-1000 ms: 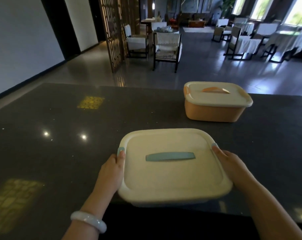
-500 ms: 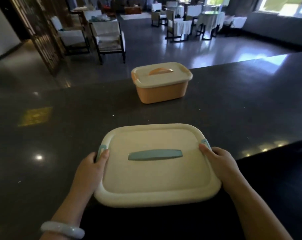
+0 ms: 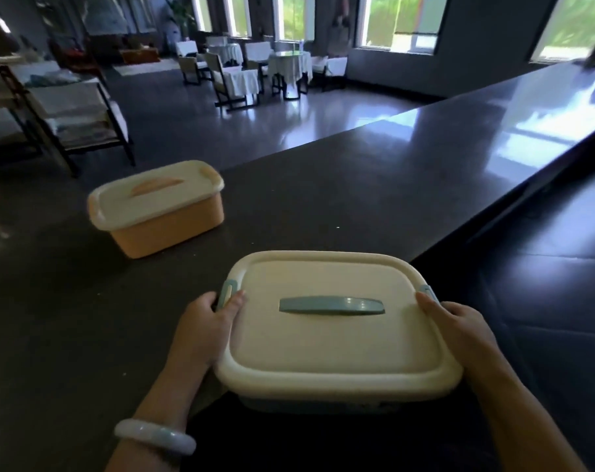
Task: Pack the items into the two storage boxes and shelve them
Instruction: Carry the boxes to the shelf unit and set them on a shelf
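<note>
While the orange box [image 3: 156, 207] sits upper left, the left hand [image 3: 205, 327] and right hand [image 3: 459, 327] clasp the blue-handled box [image 3: 333, 330] between them, lower centre.

We hold our left hand [image 3: 205, 330] at the left side, the thumb lying on top and pointing forward, while the other fingers curl down over the edge and are mostly hidden from us. Our right hand [image 3: 457, 327] mirrors it on the right side, thumb stretched forward along the top, palm pressed against the side, its fingers wrapped below where we cannot see them. Both forearms come up from the bottom of the view and spread slightly apart, wrists nearly straight, and a pale bangle [image 3: 154, 437] sits around our left wrist.
</note>
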A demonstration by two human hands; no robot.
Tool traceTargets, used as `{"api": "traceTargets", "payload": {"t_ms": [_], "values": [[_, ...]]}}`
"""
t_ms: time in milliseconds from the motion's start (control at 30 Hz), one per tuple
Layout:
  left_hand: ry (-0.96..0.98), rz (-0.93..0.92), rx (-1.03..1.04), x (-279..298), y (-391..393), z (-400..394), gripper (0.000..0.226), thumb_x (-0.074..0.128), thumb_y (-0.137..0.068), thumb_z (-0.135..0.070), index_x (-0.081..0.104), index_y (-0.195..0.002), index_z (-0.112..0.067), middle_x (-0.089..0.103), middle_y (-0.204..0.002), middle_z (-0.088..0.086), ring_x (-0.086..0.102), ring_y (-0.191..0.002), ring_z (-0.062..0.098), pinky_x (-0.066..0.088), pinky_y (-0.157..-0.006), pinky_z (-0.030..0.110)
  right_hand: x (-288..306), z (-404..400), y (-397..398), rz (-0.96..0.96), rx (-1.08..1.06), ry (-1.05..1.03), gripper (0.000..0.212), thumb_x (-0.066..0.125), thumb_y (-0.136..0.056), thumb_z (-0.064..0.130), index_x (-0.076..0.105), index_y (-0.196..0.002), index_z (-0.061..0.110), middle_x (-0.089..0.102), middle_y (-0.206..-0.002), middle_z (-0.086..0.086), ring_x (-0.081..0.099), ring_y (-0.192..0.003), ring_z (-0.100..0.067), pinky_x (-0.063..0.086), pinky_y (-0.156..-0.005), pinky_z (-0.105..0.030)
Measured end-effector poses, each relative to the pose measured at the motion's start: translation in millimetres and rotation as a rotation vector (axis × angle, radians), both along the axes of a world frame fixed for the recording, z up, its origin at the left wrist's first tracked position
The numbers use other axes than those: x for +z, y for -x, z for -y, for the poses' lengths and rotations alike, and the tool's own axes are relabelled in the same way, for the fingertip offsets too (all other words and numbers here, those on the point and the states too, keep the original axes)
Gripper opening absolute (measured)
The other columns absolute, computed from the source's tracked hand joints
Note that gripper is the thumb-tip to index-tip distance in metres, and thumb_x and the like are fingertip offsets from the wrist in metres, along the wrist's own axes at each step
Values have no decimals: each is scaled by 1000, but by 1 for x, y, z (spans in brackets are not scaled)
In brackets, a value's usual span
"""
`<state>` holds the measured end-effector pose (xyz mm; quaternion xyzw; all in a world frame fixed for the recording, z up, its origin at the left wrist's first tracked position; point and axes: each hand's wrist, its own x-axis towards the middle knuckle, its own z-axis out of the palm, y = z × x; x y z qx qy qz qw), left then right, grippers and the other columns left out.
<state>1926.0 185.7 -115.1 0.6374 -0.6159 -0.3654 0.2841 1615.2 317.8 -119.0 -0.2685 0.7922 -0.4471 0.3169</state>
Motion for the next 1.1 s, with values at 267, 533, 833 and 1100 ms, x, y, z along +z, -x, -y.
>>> {"api": "traceTargets", "payload": {"t_ms": [267, 533, 833, 1100], "values": [[44, -113, -245, -2, 219, 14, 36, 61, -91, -44, 67, -84, -9, 68, -73, 7, 64, -68, 24, 47, -60, 35, 23, -56, 174, -92, -217, 35, 43, 65, -86, 41, 69, -88, -2, 68, -79, -16, 59, -63, -21, 47, -54, -31], [10, -174, -520, -4, 398, 25, 37, 61, -92, -43, 65, -74, -11, 66, -60, -1, 59, -57, 17, 42, -52, 31, 25, -107, 284, -58, -519, 69, 37, 65, -87, 39, 69, -84, 2, 70, -81, -18, 66, -73, -32, 54, -64, -40], [20, -198, -823, -18, 592, 87, 42, 62, -91, -42, 59, -64, -10, 56, -50, -3, 50, -50, 14, 37, -51, 33, 13, -87, 405, -44, -838, 80, 41, 68, -86, 33, 67, -82, -8, 69, -74, -22, 65, -64, -36, 53, -54, -37], [76, -202, -1010, -7, 759, 153, 47, 60, -93, -38, 62, -72, 4, 60, -64, 20, 51, -59, 22, 40, -58, 40, 14, -35, 502, -19, -1061, 176, 46, 67, -88, 24, 58, -90, -21, 63, -80, -36, 56, -63, -30, 43, -55, -35]]}}
